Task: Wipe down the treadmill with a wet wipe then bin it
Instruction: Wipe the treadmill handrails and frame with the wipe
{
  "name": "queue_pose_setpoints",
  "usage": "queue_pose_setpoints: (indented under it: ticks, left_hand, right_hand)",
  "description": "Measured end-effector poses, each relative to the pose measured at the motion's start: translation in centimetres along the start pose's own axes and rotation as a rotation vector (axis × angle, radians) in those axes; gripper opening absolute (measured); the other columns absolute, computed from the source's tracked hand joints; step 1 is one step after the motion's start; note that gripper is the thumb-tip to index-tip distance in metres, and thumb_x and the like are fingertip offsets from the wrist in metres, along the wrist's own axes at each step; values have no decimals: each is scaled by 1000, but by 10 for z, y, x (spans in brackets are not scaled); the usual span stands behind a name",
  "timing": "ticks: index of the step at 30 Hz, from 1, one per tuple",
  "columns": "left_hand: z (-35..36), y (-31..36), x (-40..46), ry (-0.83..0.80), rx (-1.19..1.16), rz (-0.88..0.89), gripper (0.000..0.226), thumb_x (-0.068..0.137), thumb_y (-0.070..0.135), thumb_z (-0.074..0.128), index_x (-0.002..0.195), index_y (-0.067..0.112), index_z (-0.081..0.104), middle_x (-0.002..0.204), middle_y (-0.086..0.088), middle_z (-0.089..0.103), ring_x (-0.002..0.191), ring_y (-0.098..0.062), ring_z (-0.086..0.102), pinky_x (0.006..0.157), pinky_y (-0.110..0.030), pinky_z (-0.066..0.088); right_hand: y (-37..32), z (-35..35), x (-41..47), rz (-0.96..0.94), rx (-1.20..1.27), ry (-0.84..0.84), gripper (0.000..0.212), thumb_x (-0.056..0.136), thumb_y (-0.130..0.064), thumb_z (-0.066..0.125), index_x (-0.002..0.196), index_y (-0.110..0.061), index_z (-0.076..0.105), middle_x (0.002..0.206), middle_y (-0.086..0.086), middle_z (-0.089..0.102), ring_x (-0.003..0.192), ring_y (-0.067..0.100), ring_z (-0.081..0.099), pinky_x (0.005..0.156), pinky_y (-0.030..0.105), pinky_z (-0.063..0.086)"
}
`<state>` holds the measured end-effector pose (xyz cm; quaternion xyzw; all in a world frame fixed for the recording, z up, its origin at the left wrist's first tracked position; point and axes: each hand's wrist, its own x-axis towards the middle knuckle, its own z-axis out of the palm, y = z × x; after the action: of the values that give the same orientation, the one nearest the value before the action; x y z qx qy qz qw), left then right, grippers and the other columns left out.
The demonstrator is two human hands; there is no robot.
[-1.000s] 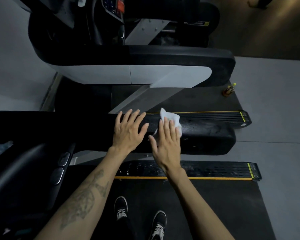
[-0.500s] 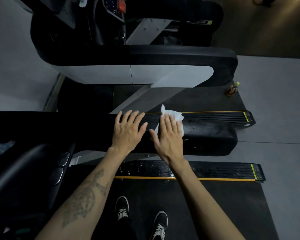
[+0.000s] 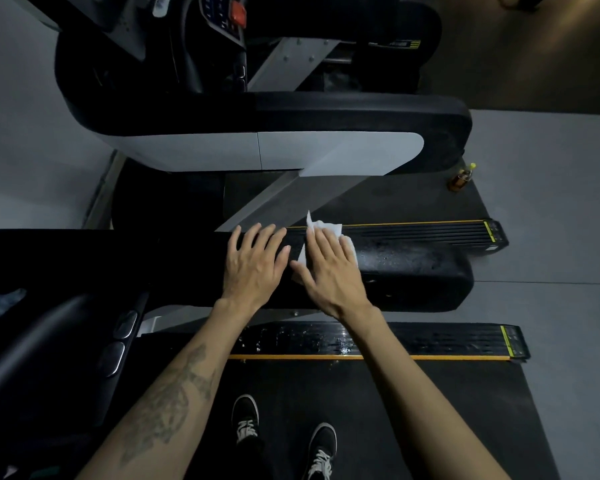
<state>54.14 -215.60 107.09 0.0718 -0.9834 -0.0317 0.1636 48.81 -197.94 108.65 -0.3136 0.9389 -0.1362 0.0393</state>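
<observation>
A black padded treadmill handrail (image 3: 413,268) runs across the middle of the view, its right part wet and speckled. My right hand (image 3: 329,268) lies flat with straight fingers on a white wet wipe (image 3: 326,228), pressing it onto the rail; the wipe's edges stick out beyond my fingertips and by my thumb. My left hand (image 3: 255,263) rests flat on the same rail just left of it, fingers spread, holding nothing. The two hands nearly touch.
A neighbouring treadmill's black and white handrail (image 3: 291,133) and console (image 3: 222,15) lie beyond. A small bottle (image 3: 461,178) stands on the far belt at right. Side rails with yellow stripes (image 3: 430,341) flank the belt, where my shoes (image 3: 284,441) stand. Grey floor lies right.
My right hand has slid the wipe a little to the left and further across the rail, closer to my left hand. My left hand has stayed in place.
</observation>
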Motion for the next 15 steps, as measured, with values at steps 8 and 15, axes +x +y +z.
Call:
queue_pose_setpoints:
  ticks: [8,15]
  left_hand:
    - [-2,0,0,4,-25,-3,48,111,40,31,143,17,58,143,-3,61,137,-27,51,120,-54,28]
    - [-2,-1,1,-5,-21,-1,49,110,40,31,143,17,58,142,-4,61,136,-27,51,119,-54,28]
  right_hand:
    - [31,-3,-10,41,-48,29,72,105,-50,8,161,-9,26,166,11,29,157,26,19,128,46,10]
    - [7,-9,23,-2,-20,-42,67,106,-49,15,156,-10,37,155,8,47,144,25,38,124,45,16]
